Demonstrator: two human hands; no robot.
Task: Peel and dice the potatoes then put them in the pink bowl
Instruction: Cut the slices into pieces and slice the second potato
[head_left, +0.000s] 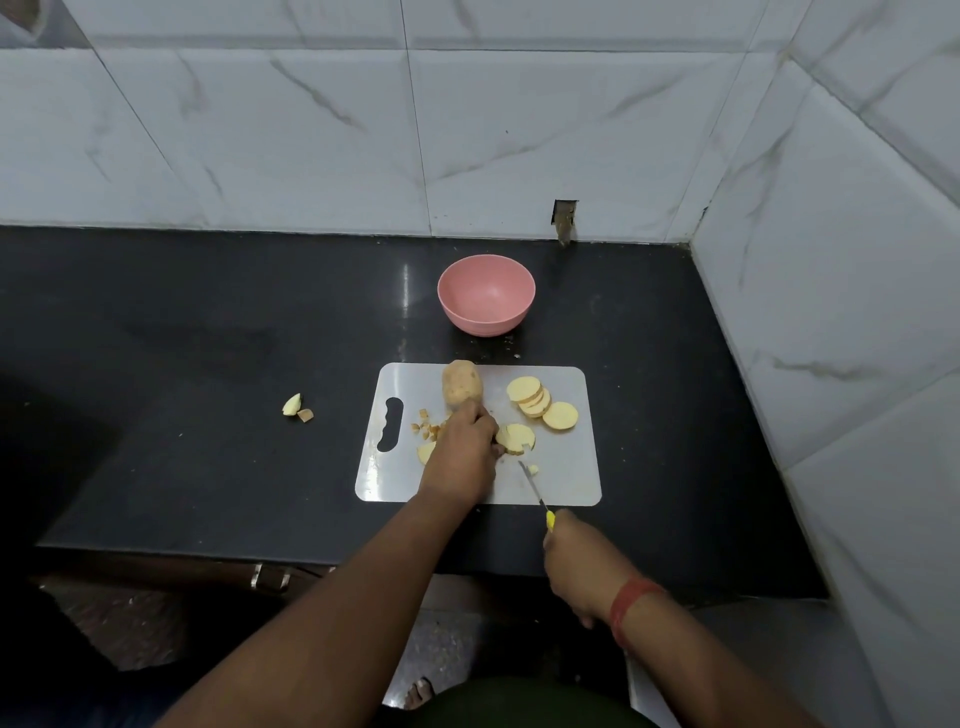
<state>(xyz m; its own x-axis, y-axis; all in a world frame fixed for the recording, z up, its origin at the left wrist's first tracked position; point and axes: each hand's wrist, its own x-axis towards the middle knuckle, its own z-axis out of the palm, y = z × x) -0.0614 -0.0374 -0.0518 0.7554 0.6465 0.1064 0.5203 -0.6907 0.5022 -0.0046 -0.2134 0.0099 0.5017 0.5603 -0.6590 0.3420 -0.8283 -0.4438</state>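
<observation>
A white cutting board (566, 478) lies on the black counter. My left hand (465, 447) presses down on a potato slice (517, 438) near the board's middle. My right hand (579, 564) grips a yellow-handled knife (535, 488), its blade tip at that slice's near edge beside a small cut piece. An unpeeled potato (461, 383) sits at the board's far edge. Several round slices (540, 402) are stacked to the right. Small diced bits (426, 423) lie left of my left hand. The pink bowl (485, 296) stands empty behind the board.
Two potato scraps (297, 407) lie on the counter (208, 338) left of the board. Tiled walls close the back and the right side. The counter's front edge runs under my forearms.
</observation>
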